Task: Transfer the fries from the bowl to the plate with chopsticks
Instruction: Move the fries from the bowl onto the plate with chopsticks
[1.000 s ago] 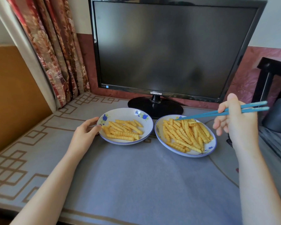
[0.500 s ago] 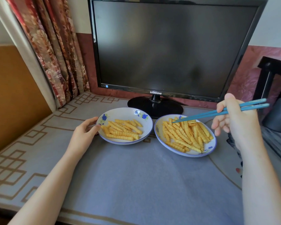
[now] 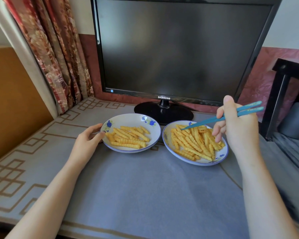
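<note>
The fries [image 3: 195, 142] lie in a heap in the bowl [image 3: 197, 163], just under and to the left of the right hand [image 3: 238, 128]. They are yellow and wavy. The right hand grips two blue chopsticks [image 3: 207, 121], with the thumb up on top and the fingers curled round them. The sticks slant down and away to the left of that hand. Their tips sit close together at the far side of the heap. I cannot tell if the tips touch a fry or stop just above it. The back ends of the sticks poke out to the right of the hand.

The plate [image 3: 128, 119] sits just left of the bowl, and the two rims are almost touching. It is white with blue flowers, much like the bowl. The left hand [image 3: 88, 140] holds the plate by its left rim, with the thumb on the edge and the fingers curled under it. Other fries [image 3: 129, 137] lie on the plate, just to the right of that hand's thumb.

Both dishes stand on a bench with a grey-blue cloth [image 3: 145, 187]. Past both hands stands a dark monitor [image 3: 179, 49] on a round black stand [image 3: 162, 112]. A flowery curtain [image 3: 55, 49] hangs far beyond the left hand. A grey bin [image 3: 295, 121] sits to the right of the right hand.
</note>
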The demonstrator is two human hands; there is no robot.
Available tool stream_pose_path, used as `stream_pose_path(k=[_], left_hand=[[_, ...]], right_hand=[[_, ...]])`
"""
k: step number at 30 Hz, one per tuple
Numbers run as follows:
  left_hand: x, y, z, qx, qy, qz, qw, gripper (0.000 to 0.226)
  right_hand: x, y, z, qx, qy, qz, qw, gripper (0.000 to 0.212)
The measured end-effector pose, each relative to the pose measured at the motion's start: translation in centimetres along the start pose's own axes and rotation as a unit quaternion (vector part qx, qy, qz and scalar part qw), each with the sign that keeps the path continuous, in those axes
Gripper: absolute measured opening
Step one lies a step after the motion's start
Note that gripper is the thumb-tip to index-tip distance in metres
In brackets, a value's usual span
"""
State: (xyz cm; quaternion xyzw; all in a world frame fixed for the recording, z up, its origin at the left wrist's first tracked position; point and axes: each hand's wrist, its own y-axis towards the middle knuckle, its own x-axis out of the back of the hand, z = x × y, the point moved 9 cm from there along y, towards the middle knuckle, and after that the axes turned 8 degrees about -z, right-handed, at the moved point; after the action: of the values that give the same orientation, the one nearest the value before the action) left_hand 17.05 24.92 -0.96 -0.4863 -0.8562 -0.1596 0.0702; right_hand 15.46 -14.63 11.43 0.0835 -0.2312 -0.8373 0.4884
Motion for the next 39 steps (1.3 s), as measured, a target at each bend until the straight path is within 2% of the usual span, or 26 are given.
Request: stream_pose_path(k=[5, 8, 17, 24, 27, 34, 39], left_hand=[[0.0, -0.1, -0.1, 0.001, 0.004, 0.0, 1.0, 0.03], [0.0, 0.0, 0.0, 0.004, 0.003, 0.0, 1.0, 0.031], [0.0, -0.1, 0.0, 0.005, 0.004, 0.003, 1.0, 0.032], [0.0, -0.2, -0.3, 0.001, 0.003, 0.0, 1.0, 0.032], [0.0, -0.2, -0.3, 0.0, 0.002, -0.002, 1.0, 0.031], [-0.1, -0.1, -0.1, 0.001, -0.002, -0.002, 1.0, 0.03], [-0.1, -0.1, -0.1, 0.003, -0.002, -0.001, 1.0, 0.031]], right_hand=[[1.3, -0.1, 0.6, -0.012, 0.066, -0.065, 0.996, 0.046], [0.7, -0.8, 1.0, -0.028, 0.123, -0.066, 0.99, 0.045], [-6.8, -5.0, -0.5, -0.086, 0.16, 0.061, 0.981, 0.046], [-9.1, -6.1, -1.1, -0.095, 0.158, 0.137, 0.973, 0.044], [-7.7, -5.0, -0.9, -0.089, 0.15, 0.111, 0.978, 0.044], [-1.5, -0.8, -1.2, -0.045, 0.103, -0.012, 0.994, 0.043], [0.1, 0.4, -1.6, -0.023, 0.05, -0.039, 0.998, 0.042]])
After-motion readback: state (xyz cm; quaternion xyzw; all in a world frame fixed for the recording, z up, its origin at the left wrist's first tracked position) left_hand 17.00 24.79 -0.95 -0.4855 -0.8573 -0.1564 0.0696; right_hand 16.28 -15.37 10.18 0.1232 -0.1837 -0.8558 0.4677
